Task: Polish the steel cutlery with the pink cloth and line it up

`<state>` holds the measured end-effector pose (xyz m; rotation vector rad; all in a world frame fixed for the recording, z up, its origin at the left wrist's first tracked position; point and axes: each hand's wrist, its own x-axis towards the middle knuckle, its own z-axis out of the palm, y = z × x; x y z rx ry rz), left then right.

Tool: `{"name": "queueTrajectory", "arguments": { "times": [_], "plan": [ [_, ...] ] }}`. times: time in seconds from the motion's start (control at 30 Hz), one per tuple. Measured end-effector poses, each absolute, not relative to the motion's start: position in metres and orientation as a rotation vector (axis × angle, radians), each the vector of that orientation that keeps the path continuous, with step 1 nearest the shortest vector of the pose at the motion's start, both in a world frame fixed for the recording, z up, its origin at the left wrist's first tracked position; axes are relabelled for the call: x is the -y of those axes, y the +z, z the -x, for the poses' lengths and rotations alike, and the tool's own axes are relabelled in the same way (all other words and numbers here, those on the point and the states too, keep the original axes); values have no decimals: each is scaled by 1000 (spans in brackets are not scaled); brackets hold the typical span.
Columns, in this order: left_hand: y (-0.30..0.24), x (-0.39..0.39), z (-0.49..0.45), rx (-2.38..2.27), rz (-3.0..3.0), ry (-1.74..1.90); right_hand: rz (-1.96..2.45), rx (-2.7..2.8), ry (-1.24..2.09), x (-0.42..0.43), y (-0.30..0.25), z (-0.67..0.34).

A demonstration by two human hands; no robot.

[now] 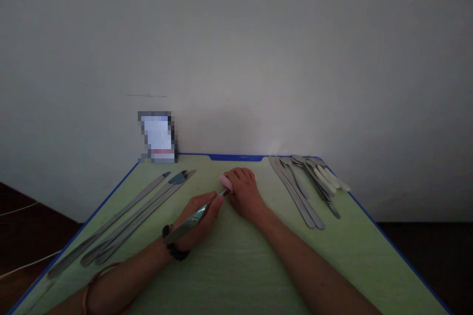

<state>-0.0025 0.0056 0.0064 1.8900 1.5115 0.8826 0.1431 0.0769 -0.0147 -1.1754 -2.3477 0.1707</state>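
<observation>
My left hand (201, 214) is closed around a table knife (192, 221), whose shiny broad end points back over my wrist. The knife's narrow far end meets a small pink piece (226, 183), soft-looking, perhaps sponge or cloth; its kind is unclear. My right hand (242, 189) is curled over that pink piece, hiding most of it. Both hands are close together at the middle of the green table (236, 275).
Three long table knives (144, 214) lie at the left. On the right are forks (295, 194), spoons (314, 177) and white-handled cutlery (327, 177). A blurred phone (158, 135) leans against the wall (236, 59) at the table's back left. White cables (29, 263) run beside the table.
</observation>
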Motion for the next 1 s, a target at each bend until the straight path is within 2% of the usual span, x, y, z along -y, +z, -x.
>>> {"name": "queueTrajectory", "arguments": {
  "times": [1.0],
  "plan": [
    [4,-6,4,-1481,-1908,895,1177,2328,189,-77,-14,-143]
  ]
}}
